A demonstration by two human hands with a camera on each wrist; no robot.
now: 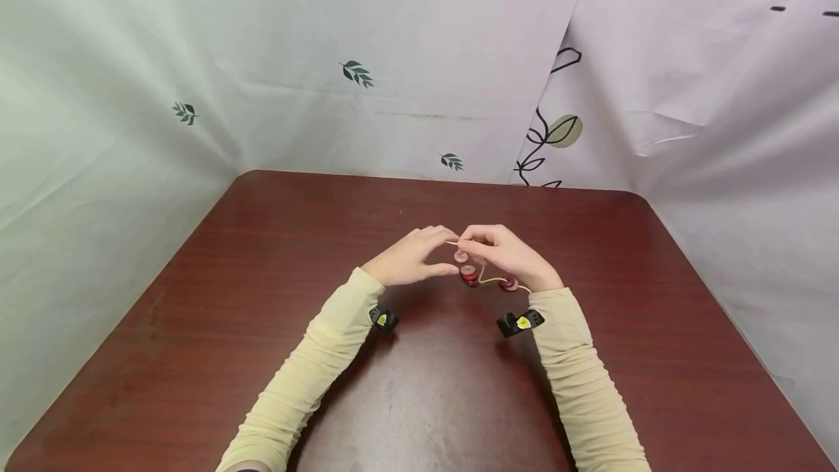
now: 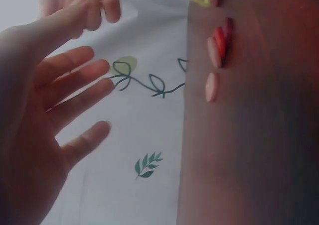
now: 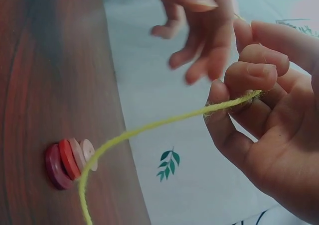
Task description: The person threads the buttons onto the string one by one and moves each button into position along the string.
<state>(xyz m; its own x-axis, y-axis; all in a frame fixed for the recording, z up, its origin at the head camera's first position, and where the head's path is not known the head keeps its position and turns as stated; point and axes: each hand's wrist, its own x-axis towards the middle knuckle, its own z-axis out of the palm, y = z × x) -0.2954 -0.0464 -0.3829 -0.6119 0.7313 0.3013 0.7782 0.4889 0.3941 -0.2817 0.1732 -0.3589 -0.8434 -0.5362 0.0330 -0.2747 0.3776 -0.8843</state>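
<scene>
My right hand [image 1: 507, 255] pinches a yellow yarn [image 3: 167, 120] between thumb and fingers, its short tip poking out toward the left. The yarn hangs from this hand down to the table, where a dark red and pink pair of buttons [image 1: 510, 283] sits on it. Just left of it my left hand [image 1: 414, 258] is raised with fingers spread and holds nothing, its fingertips close to the yarn's tip. Below the hands lie several round buttons [image 3: 62, 165] in dark red, red and pink, leaning together, with a pale pink button [image 2: 212, 87] at their end.
The hands are over a dark red-brown wooden table [image 1: 295, 239]. White cloth [image 1: 393, 35] with printed leaves hangs behind and at both sides. A black wrist strap [image 1: 521, 323] is on the right sleeve, and another strap [image 1: 384, 318] on the left.
</scene>
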